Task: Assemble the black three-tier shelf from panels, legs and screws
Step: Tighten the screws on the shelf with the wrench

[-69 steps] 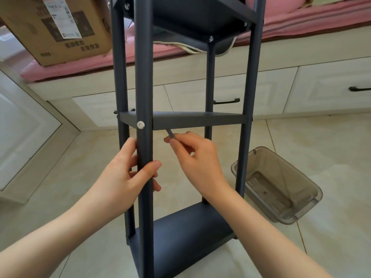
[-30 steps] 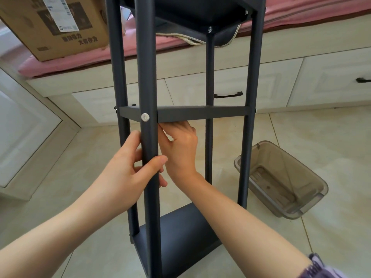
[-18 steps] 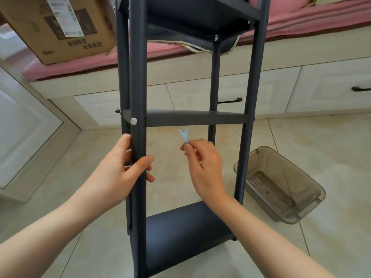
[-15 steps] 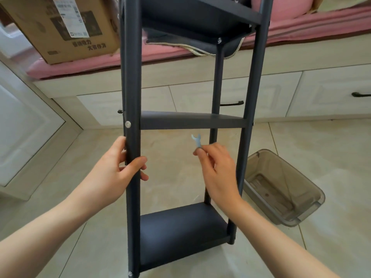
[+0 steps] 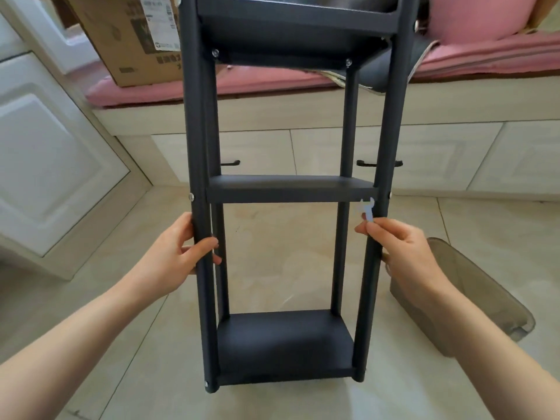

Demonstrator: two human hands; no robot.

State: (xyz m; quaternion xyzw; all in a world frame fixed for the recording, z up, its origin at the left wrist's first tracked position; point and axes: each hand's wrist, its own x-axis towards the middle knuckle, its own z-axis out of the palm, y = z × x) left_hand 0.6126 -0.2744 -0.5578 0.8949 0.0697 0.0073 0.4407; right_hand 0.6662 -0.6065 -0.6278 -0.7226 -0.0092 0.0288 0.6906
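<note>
The black three-tier shelf (image 5: pixel 291 189) stands upright on the tiled floor, with all three panels between its four legs. My left hand (image 5: pixel 185 253) grips the front left leg just below the middle panel. My right hand (image 5: pixel 403 253) pinches a small pale-blue flat wrench (image 5: pixel 367 209), its jaw pointing up beside the front right leg, just under the middle panel's right corner. Silver screw heads show on the front left leg (image 5: pixel 191 196) and the front right leg (image 5: pixel 390 194) at the middle panel's height.
A smoky transparent plastic bin (image 5: pixel 472 295) lies on the floor right of the shelf. Behind are white drawers with black handles (image 5: pixel 378 163), a pink-cushioned bench (image 5: pixel 272 83) and a cardboard box (image 5: pixel 127 34). A white cabinet door (image 5: pixel 45 165) stands at the left.
The shelf has turned to face me squarely. My right hand carried the wrench from the front left corner of the middle panel over to the right leg. My left hand kept its grip.
</note>
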